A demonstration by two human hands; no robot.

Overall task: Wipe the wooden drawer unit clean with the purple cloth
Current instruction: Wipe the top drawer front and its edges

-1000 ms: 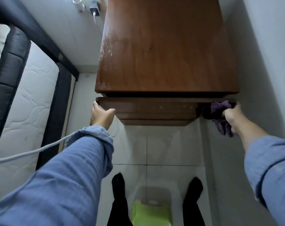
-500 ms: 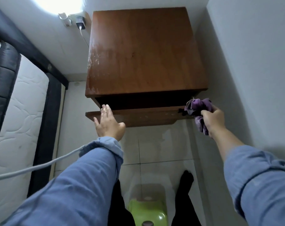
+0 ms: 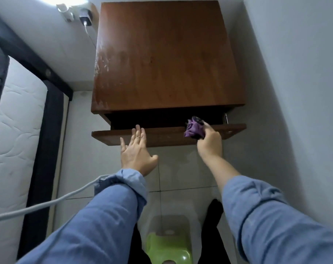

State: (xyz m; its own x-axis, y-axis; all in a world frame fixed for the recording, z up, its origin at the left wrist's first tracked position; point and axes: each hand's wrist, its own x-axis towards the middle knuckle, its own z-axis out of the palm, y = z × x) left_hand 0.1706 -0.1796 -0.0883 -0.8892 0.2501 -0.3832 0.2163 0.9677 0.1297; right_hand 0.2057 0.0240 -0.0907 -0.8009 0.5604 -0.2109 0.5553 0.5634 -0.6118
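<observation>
The wooden drawer unit stands against the back wall, seen from above, with pale smudges along the left of its top. Its top drawer is pulled out a little, and the inside is dark. My right hand grips the bunched purple cloth and holds it on the drawer front's upper edge, right of centre. My left hand is flat with fingers spread, its fingertips resting on the drawer front's top edge left of centre.
A bed with a white mattress and dark frame fills the left. A charger hangs on the back wall. A white cable crosses my left sleeve. The right wall is close. A green stool sits between my feet.
The drawer has come further out. My right hand has carried the cloth leftward from the drawer's right end along its top edge. My left hand has let go of the left corner, opened flat and moved right.
</observation>
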